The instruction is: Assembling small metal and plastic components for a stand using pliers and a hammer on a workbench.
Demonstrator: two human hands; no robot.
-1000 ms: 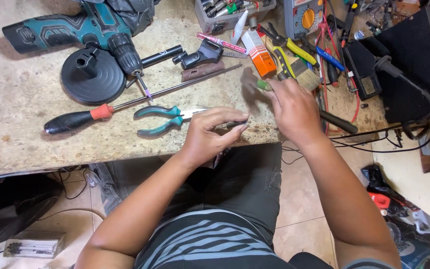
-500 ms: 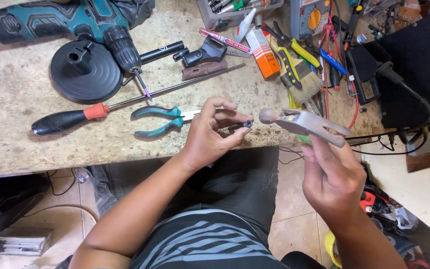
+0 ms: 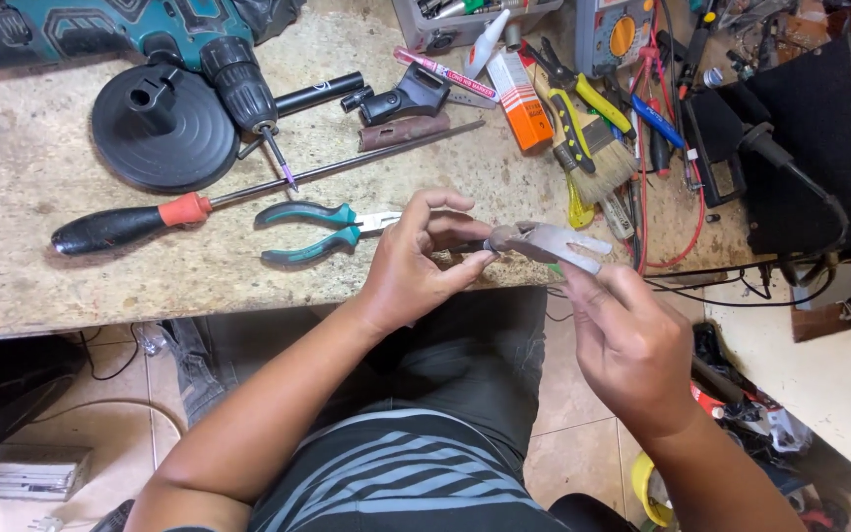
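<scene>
My left hand (image 3: 411, 266) is at the front edge of the stone workbench (image 3: 22, 286), its fingertips pinched on a small dark part (image 3: 465, 246). My right hand (image 3: 632, 345), below and to the right of the bench edge, grips a grey metal plier-like tool (image 3: 549, 241) by its handles. The tool's head meets the small part right at my left fingertips. Teal-handled pliers (image 3: 312, 232) lie on the bench just left of my left hand.
A long screwdriver with a black and red handle (image 3: 130, 225), a teal power drill (image 3: 150, 34) and a black round base (image 3: 164, 128) lie at the left. Yellow-handled cutters (image 3: 573, 108), a brush (image 3: 603, 167), an orange box (image 3: 519, 89), cables and a black case (image 3: 819, 128) crowd the right.
My right hand left the clutter at the back right holding the grey metal tool and brought its head up to the small part in my left hand.
</scene>
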